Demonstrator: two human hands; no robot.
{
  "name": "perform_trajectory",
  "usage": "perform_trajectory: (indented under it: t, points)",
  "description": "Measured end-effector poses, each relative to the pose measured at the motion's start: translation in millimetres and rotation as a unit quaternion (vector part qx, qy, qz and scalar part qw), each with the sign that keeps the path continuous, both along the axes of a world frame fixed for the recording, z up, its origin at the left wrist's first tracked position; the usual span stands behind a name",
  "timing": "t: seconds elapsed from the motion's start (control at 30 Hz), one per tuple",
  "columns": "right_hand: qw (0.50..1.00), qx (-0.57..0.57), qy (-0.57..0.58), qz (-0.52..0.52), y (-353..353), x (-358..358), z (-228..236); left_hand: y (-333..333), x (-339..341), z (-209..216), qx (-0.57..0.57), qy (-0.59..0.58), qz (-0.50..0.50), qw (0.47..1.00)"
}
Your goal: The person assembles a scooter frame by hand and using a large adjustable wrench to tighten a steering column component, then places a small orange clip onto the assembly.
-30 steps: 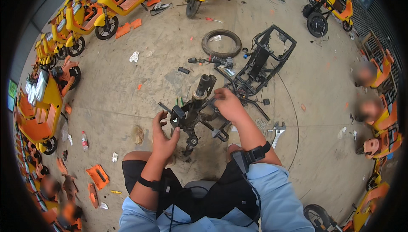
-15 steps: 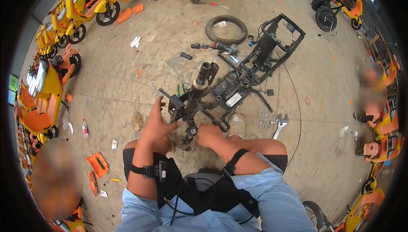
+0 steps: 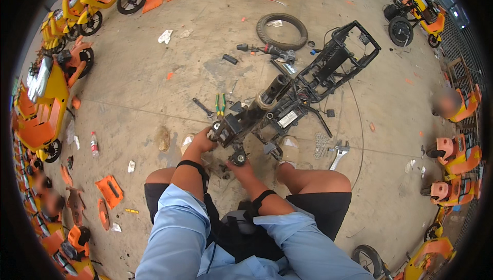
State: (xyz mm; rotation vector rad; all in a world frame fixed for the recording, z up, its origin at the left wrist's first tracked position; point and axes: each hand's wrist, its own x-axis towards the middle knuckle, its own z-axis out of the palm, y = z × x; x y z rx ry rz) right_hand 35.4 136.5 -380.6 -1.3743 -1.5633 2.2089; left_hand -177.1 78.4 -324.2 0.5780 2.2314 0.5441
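A black front fork (image 3: pixel 250 119) of a scooter slants between my knees, its thick tube pointing up and away to the right. My left hand (image 3: pixel 205 140) is closed round the end of its left leg. At the end of the other leg, my right hand (image 3: pixel 242 171) has its fingers wrapped from below, partly hidden by the metal. Behind the fork lies a bare black scooter frame (image 3: pixel 321 72) on the floor. Green-handled pliers (image 3: pixel 221 104) and a dark wrench (image 3: pixel 203 107) lie just beyond my left hand.
A loose tyre (image 3: pixel 282 44), a handlebar piece (image 3: pixel 280 53) and a black grip (image 3: pixel 230 59) lie ahead. An adjustable wrench (image 3: pixel 339 155) and a chain (image 3: pixel 321 145) are right of my foot. Yellow scooters (image 3: pixel 49 110) line both sides. A bottle (image 3: pixel 94 143) stands at left.
The fork has tipped over to the right. My left hand, with its fingers spread before, has closed on the leg end. My right hand has shifted slightly down along with the other leg.
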Motion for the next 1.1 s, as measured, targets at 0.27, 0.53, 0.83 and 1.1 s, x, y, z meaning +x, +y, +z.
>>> perform_trajectory:
  t: [0.27,0.53,0.83,1.1]
  points:
    - [0.999,0.024,-0.028,0.027,-3,-10,4,-6,-14,-106,0.071,0.116,-0.077,0.988]
    - [0.997,0.051,-0.046,0.043,4,4,17,11,4,-56,0.209,0.132,-0.115,0.962]
    - [0.995,0.069,0.036,-0.059,42,8,125,57,26,84,0.275,0.130,-0.019,0.953]
    - [0.940,-0.145,0.295,-0.092,119,56,250,112,68,212,0.312,-0.052,-0.009,0.949]
